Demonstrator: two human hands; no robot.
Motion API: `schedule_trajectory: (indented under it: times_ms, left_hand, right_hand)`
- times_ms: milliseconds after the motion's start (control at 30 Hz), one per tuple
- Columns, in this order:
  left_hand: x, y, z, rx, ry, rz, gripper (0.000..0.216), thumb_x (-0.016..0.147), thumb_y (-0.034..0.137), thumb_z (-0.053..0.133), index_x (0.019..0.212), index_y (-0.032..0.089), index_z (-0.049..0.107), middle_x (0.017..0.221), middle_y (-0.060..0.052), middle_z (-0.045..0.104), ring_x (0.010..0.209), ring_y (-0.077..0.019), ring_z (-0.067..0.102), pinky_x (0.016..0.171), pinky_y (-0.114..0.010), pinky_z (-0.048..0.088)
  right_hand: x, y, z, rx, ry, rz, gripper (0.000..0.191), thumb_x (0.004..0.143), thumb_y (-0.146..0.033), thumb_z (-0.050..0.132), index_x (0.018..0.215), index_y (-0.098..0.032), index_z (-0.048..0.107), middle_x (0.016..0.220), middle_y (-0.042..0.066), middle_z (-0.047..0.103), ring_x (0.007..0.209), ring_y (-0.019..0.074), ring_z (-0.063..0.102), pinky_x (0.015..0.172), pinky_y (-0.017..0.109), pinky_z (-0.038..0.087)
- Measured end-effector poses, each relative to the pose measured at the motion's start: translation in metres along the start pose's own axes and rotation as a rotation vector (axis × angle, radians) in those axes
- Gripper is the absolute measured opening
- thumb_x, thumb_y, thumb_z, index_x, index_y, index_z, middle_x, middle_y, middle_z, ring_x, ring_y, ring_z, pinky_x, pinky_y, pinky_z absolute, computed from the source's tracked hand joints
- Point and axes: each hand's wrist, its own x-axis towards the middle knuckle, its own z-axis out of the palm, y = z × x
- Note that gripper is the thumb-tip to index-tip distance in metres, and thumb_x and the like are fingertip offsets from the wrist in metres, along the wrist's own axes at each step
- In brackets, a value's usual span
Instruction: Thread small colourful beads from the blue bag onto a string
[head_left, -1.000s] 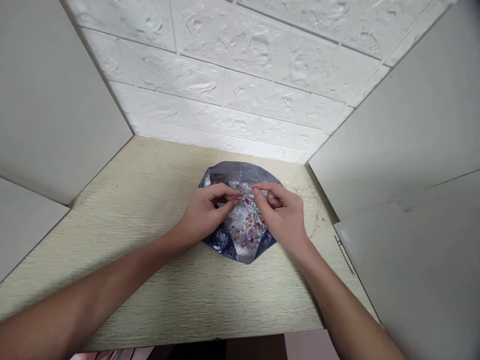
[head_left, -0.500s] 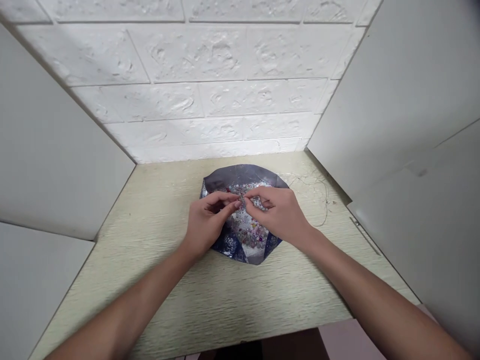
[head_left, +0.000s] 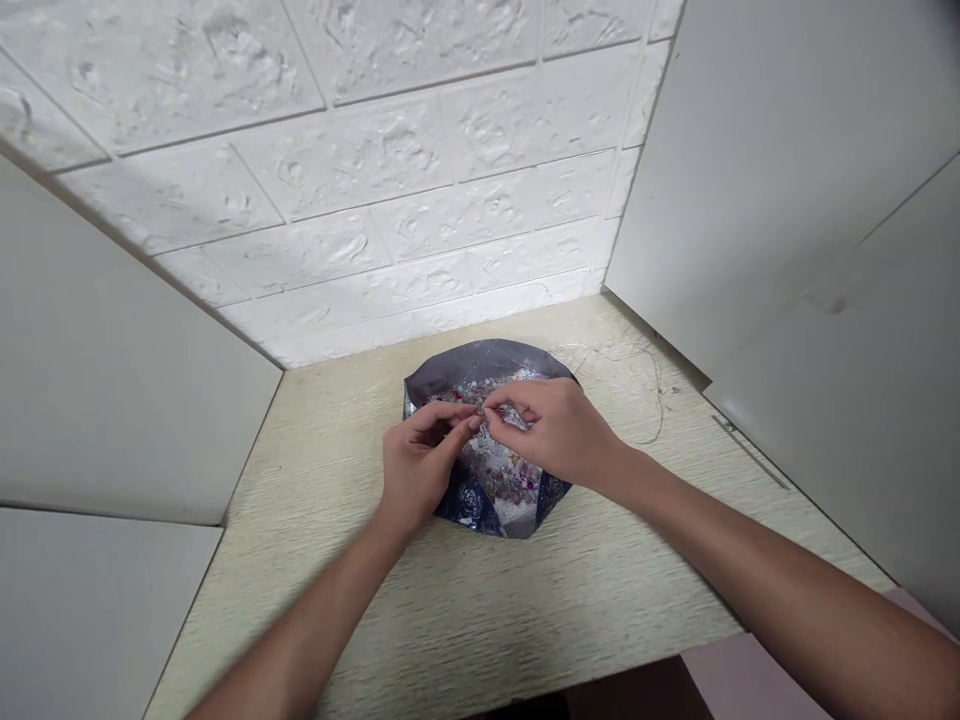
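Note:
Both hands meet above an opened-out dark blue and silver pouch [head_left: 480,357] that lies on the pale wooden tabletop. Small loose beads [head_left: 517,480] in white, pink, red and purple are spread over its inside. My left hand [head_left: 424,450] comes from the left, thumb and forefinger pinched together. Facing it, my right hand [head_left: 544,425] makes a pinch too, its fingertips almost touching the left ones. Whatever lies between the fingertips is too small to make out. Thin clear thread [head_left: 652,385] trails in loose loops on the table to the right of the pouch.
A white brick-pattern wall [head_left: 390,230] closes off the back. White panels stand at the left [head_left: 127,370] and right [head_left: 765,200]. A thin metal strip [head_left: 750,450] lies along the right panel's foot. The table's front edge [head_left: 600,678] is near the bottom.
The view has tilted and turned slightly. My fingertips have drawn a little apart, and the small greyish thing between them shows less. Pouch and thread lie as before.

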Motion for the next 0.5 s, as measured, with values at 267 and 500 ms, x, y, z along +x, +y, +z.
schedule_trajectory:
  times_ms: [267, 500]
  left_hand:
    - [-0.0003, 0.0019, -0.0001, 0.014, -0.014, 0.003, 0.016, 0.073, 0.031, 0.074, 0.081, 0.018, 0.072, 0.08, -0.003, 0.073, 0.074, -0.0148, 0.065, 0.068, -0.025, 0.053]
    - [-0.0022, 0.0007, -0.0008, 0.071, -0.043, 0.107, 0.01, 0.078, 0.028, 0.07, 0.082, 0.018, 0.071, 0.081, -0.003, 0.07, 0.077, -0.0148, 0.063, 0.071, -0.026, 0.051]
  right_hand:
    - [0.0005, 0.0007, -0.0009, -0.016, -0.037, 0.02, 0.015, 0.084, -0.023, 0.056, 0.081, -0.018, 0.069, 0.059, -0.003, 0.062, 0.05, 0.0083, 0.044, 0.055, 0.024, 0.036]
    - [-0.0003, 0.0032, -0.0015, -0.073, -0.157, 0.045, 0.021, 0.092, -0.025, 0.048, 0.087, -0.019, 0.068, 0.068, 0.0, 0.066, 0.058, 0.0115, 0.053, 0.059, 0.026, 0.035]
